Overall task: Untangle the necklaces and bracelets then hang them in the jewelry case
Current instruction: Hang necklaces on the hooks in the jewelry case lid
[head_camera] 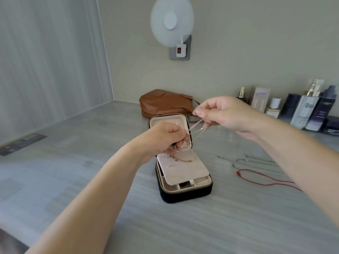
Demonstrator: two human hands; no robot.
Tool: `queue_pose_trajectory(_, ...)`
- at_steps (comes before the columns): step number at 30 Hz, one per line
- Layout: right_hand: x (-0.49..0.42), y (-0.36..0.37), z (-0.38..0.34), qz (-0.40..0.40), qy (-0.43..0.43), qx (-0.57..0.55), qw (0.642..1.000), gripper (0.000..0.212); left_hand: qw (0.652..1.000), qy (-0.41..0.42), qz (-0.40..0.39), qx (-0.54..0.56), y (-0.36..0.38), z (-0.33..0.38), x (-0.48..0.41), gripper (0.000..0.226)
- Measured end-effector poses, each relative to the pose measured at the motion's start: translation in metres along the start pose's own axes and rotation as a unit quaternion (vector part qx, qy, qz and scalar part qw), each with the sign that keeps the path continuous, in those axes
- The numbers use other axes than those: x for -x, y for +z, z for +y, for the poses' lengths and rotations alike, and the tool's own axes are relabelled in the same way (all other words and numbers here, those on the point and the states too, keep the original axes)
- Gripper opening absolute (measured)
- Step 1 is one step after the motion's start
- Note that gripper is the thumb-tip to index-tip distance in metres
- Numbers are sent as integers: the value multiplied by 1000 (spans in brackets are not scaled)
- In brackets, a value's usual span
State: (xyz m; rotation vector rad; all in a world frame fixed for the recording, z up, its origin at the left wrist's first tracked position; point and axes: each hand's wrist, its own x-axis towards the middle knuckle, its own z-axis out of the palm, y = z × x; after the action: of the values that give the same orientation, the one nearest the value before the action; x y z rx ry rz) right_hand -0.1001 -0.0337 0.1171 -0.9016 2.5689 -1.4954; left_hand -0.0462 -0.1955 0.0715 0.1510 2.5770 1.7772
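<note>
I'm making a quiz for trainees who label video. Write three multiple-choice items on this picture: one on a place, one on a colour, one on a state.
1. Where is the brown bag? A) behind the jewelry case B) inside it C) on the floor
2. What colour is the cord on the table? A) blue B) red C) green
3. How is the jewelry case? A) zipped shut B) open, lid raised C) upside down
Answers: 1 A, the bag lies beyond the case. 2 B, the cord right of the case is red. 3 B, its pink lining shows under the left hand and right hand pinching a silver chain.
</note>
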Motion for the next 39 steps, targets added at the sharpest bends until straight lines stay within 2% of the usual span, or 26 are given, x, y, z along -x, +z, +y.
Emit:
queue_pose_trajectory(8, -14, 8, -26, -12, -26, -14, 999, 15, 996, 24, 31, 83, -1, -6, 3, 24)
queue_pose_trajectory(11, -12, 9, -28, -27, -30, 41, 998, 19, 991, 28, 37, 125, -4, -4, 5, 23)
queue_pose_trajectory(14, -8, 16, -20, -78, -5, 104, 992, 35, 990, 47, 51, 121, -6, -4, 6, 23)
queue_pose_trajectory(18, -1, 24, -3, -103, 23, 92, 990, 43, 992, 73, 73, 71, -6, -1, 8, 26)
queue_pose_trajectory(21, 3, 28, 4, -122, 19, 74, 990, 32, 990, 88, 114, 7, -8, 0, 8, 31)
queue_pose_trajectory(23, 3, 29, 7, -111, 15, 66, 991, 18, 987, 93, 130, -16, -9, -1, 7, 33)
queue_pose_trajectory(25, 2, 29, 7, -89, 9, 56, 994, 15, 987, 86, 134, -25, -11, -3, 7, 31)
queue_pose_trajectory(33, -8, 24, -4, -75, -13, 67, 995, 27, 996, 45, 80, 15, -7, -4, 8, 27)
queue_pose_trajectory(35, -9, 24, -4, -72, -17, 89, 993, 27, 997, 28, 46, 49, -7, -4, 10, 26)
queue_pose_trajectory(39, -10, 22, -8, -44, -26, 103, 993, 21, 999, 13, 11, 48, -6, -4, 11, 27)
